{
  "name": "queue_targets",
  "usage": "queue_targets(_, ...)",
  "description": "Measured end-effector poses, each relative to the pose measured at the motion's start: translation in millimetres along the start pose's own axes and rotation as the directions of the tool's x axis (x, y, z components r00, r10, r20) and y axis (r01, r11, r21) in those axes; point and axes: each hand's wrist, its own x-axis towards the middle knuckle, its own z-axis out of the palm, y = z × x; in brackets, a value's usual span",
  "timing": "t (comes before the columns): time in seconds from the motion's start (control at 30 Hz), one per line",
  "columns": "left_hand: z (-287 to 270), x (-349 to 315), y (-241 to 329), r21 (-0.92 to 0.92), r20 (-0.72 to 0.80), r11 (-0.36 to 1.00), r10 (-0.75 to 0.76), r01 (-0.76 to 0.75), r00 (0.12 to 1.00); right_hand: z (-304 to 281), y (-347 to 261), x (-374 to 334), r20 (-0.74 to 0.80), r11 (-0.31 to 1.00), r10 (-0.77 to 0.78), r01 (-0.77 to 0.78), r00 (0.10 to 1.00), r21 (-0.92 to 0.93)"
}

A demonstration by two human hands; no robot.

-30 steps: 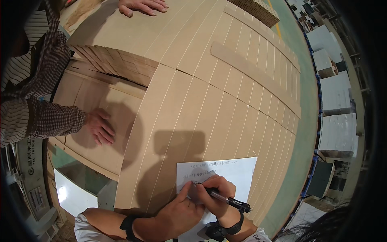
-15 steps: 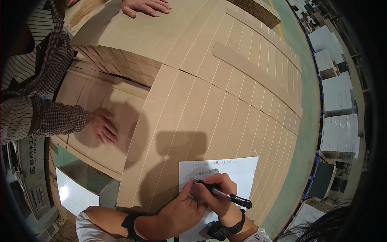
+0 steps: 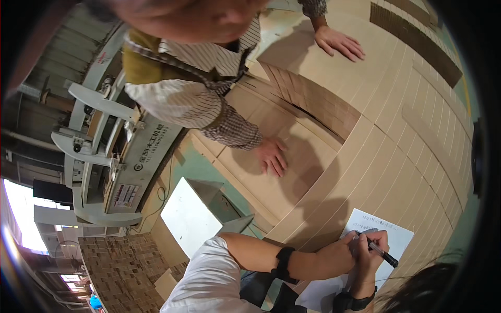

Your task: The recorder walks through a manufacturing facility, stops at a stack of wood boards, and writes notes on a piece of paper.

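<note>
A white sheet of paper (image 3: 401, 229) with handwritten lines lies on the grooved brown boards. Held in my right hand (image 3: 371, 254) is a black pen with a clear barrel (image 3: 383, 254), its tip down at the writing. My left hand (image 3: 334, 256) rests on the paper right beside it, index finger stretched toward the pen tip; its other fingers are partly hidden. Black bands circle both my wrists.
Across from me a person in a striped shirt leans in, one hand (image 3: 340, 43) flat on the stacked boards (image 3: 318, 99), the other hand (image 3: 272, 155) on a lower panel (image 3: 245, 177). A white box-like piece (image 3: 190, 216) and a grey machine (image 3: 151, 151) stand left.
The view has swung left, so the paper and my hands now appear farther right. More of the other person and the machine shows. The pen stays in my right hand at the paper.
</note>
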Motion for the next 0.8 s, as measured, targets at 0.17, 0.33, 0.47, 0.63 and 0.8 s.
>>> queue_targets(0.17,-3.8,3.4,-16.1,-0.231,0.268,0.969,-0.019,0.084,0.963,7.1,11.5,2.2,0.01,0.986,-0.063,0.06,0.998,0.157)
queue_targets(0.33,15.8,-4.8,-7.4,-0.246,0.036,0.966,-0.077,0.084,0.996,10.1,13.8,0.9,-0.043,0.952,0.022,-0.008,0.999,0.306)
queue_targets(0.47,17.4,-0.3,3.5,-0.25,0.004,0.961,-0.12,0.118,0.993,2.5,11.2,2.4,-0.085,0.945,0.025,0.005,0.996,0.328)
queue_targets(0.63,0.5,3.4,0.2,-0.116,0.199,0.992,-0.032,0.056,0.979,2.4,34.0,4.4,-0.05,0.979,-0.019,0.029,0.999,0.204)
queue_targets(0.8,5.5,-0.2,-1.0,-0.034,0.172,0.992,0.129,-0.125,0.977,0.7,16.5,-1.1,-0.024,0.984,-0.012,0.016,1.0,0.175)
